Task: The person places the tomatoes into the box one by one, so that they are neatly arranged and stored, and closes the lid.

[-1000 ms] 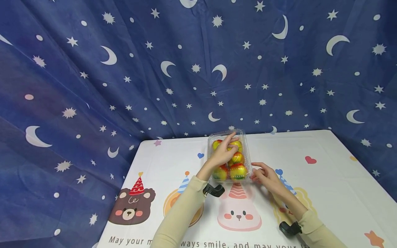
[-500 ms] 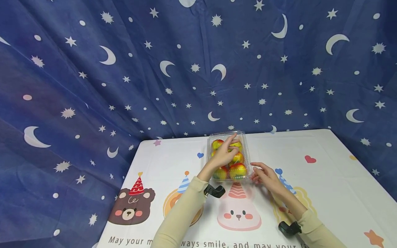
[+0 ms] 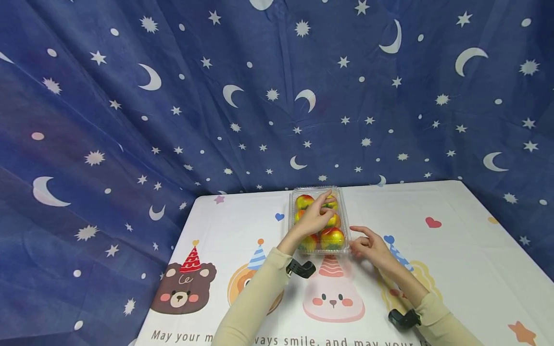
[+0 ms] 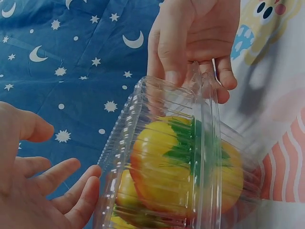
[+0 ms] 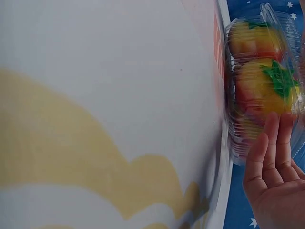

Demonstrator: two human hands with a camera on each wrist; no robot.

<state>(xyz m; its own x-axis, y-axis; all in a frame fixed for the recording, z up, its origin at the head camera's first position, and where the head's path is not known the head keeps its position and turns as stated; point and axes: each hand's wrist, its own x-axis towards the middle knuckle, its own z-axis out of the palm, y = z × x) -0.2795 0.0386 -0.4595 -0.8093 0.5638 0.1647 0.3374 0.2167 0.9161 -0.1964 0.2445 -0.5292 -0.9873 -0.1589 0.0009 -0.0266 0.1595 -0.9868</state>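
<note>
A clear plastic clamshell box holds several red-and-yellow peach-like fruits with green leaves. It lies at the table's far edge, its lid down over the fruits. My left hand is over the lid, index finger stretched toward the far rim; in the left wrist view its fingers are spread beside the lid's edge. At the box's near right corner is my right hand, its index finger reaching to the side wall. In the right wrist view, its straight fingers lie against the wall.
The white tablecloth carries printed cartoon animals, hearts and lettering. A dark blue curtain with moons and stars hangs right behind the table's far edge. Black straps with devices sit on both wrists.
The lid's far edge has sunk lower onto the box, and my left hand has come down slightly with it. My right hand's lower fingers have curled a little; its place is nearly the same.
</note>
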